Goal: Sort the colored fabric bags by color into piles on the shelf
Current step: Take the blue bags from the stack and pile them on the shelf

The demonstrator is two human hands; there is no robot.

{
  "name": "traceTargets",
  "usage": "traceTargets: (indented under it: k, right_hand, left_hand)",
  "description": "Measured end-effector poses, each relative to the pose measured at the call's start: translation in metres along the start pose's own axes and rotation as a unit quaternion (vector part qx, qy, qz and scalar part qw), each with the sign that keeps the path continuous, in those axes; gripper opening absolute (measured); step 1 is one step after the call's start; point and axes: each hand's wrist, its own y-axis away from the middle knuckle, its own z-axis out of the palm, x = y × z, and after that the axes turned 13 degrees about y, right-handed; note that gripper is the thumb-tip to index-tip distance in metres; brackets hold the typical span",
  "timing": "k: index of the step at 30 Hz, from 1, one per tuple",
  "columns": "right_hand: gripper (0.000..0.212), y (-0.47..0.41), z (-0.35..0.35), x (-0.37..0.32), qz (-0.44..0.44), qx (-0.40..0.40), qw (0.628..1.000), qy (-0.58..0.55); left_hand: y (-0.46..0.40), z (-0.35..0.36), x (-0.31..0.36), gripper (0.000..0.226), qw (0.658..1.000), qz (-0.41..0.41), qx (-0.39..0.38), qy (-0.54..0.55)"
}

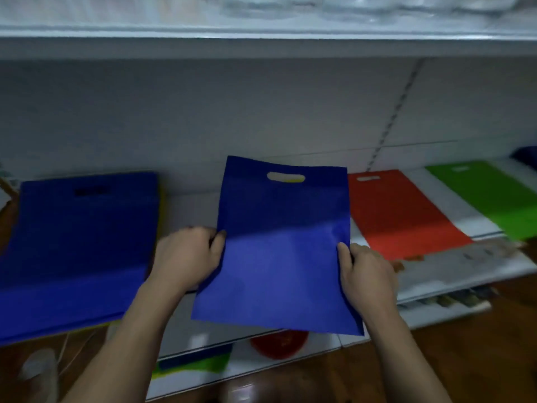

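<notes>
Both hands pinch one blue bag [279, 251] by its side edges, left hand [187, 257] & right hand [367, 274], long axis pointing away from them, w/ the blue pile [81, 242] just beside the left hand, so nearer that side than the red bag [401, 210].

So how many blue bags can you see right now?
2 for sure: the held blue bag, gripped by the left hand and right hand, and the blue bag on the shelf to its left. That one may top a pile hiding more.
</notes>
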Motion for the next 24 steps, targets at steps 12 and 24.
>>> traceTargets:
  k: [12,24]
  right_hand:
    - [0.04,0.062,-0.047,0.261,0.246,0.043,0.966,0.071]
    - [0.044,0.138,-0.069,0.391,0.444,0.014,0.89,0.104]
  left_hand:
    - [-0.011,0.142,0.25,0.044,0.98,0.179,-0.078,0.048]
    - [-0.001,0.222,0.416,0.039,0.929,0.308,-0.196,0.069]
